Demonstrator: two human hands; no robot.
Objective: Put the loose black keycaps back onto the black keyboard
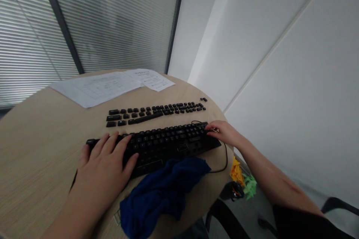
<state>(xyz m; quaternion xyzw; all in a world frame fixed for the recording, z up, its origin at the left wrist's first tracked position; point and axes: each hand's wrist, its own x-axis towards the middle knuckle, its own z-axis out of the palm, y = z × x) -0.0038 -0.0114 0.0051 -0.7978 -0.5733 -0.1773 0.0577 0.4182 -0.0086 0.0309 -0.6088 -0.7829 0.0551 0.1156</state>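
Observation:
A black keyboard lies at a slant on the round table, with bare key sockets showing along its near rows. My left hand rests over its left end, fingers spread and holding nothing. At the right end my right hand has thumb and fingertips brought close together over the keys; whatever they pinch is too small to make out. Beyond the keyboard, loose black keycaps are laid out in rows. A crumpled blue cloth sits against the keyboard's near side.
Printed paper sheets lie at the table's far side. A black cable curves by the right edge of the wooden table. Below on the floor are yellow and green crumpled pieces. A white wall rises at right.

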